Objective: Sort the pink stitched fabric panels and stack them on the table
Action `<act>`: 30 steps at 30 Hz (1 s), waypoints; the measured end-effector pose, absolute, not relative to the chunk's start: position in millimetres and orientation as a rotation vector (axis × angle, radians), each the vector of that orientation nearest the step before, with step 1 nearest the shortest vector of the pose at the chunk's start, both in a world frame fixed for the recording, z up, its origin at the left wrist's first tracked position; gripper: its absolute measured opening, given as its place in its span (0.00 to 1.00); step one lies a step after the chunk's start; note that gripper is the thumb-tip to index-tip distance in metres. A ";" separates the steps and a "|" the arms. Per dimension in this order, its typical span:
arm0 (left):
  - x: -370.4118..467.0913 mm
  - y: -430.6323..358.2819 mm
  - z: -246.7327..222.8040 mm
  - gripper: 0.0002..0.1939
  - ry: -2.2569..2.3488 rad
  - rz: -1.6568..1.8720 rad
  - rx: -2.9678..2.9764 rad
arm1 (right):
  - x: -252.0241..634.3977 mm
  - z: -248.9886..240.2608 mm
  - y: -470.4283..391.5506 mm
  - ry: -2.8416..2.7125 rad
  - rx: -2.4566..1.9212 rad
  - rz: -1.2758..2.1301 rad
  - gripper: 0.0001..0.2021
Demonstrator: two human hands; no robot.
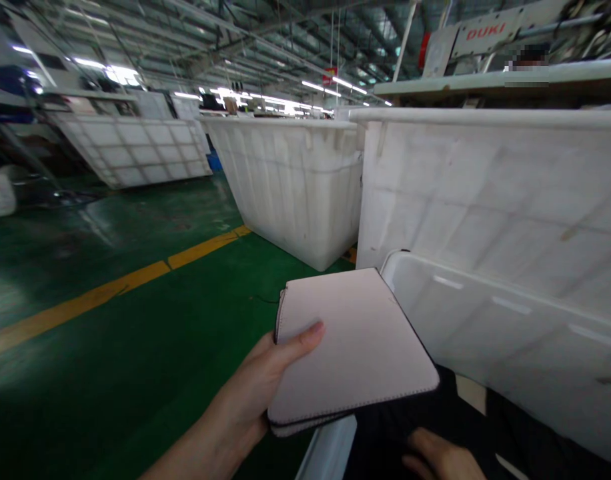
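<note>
My left hand (280,373) grips a small stack of pale pink fabric pieces (355,340), thumb on top and fingers underneath. Dark stitching runs along their edges, and a loose black thread sticks out at the left side. Low at the right, my right hand (443,457) is partly cut off by the bottom of the picture. Its visible fingers are slightly bent and apart, with nothing seen between them. Black fabric (385,430) lies beneath and around that hand, beside a white plastic basket (445,313).
Large white plastic bins (295,180) stand ahead and to the right. A white bin in a metal frame (140,147) is farther left. A yellow line (145,273) crosses the green floor (135,380). A sewing machine (490,33) sits on a table at upper right.
</note>
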State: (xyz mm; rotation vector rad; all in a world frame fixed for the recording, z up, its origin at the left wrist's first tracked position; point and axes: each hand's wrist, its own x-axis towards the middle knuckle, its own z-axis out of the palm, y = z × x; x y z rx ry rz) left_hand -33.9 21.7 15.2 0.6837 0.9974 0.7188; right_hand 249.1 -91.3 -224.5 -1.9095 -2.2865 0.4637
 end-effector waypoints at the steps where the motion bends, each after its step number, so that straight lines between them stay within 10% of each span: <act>1: -33.5 20.5 17.9 0.25 1.005 0.718 0.685 | 265.8 -215.4 -86.1 -2.078 -2.007 0.520 0.11; 8: -30.6 16.2 28.0 0.29 1.031 0.730 0.728 | 350.8 -238.7 -71.9 -1.609 -2.525 0.329 0.33; 15: -31.7 17.3 24.4 0.30 1.074 0.708 0.699 | 305.5 -263.7 -55.6 -2.518 -2.139 0.069 0.18; 30: -30.8 17.6 22.6 0.26 1.006 0.726 0.729 | 303.3 -256.6 -25.0 -2.558 -2.013 0.026 0.24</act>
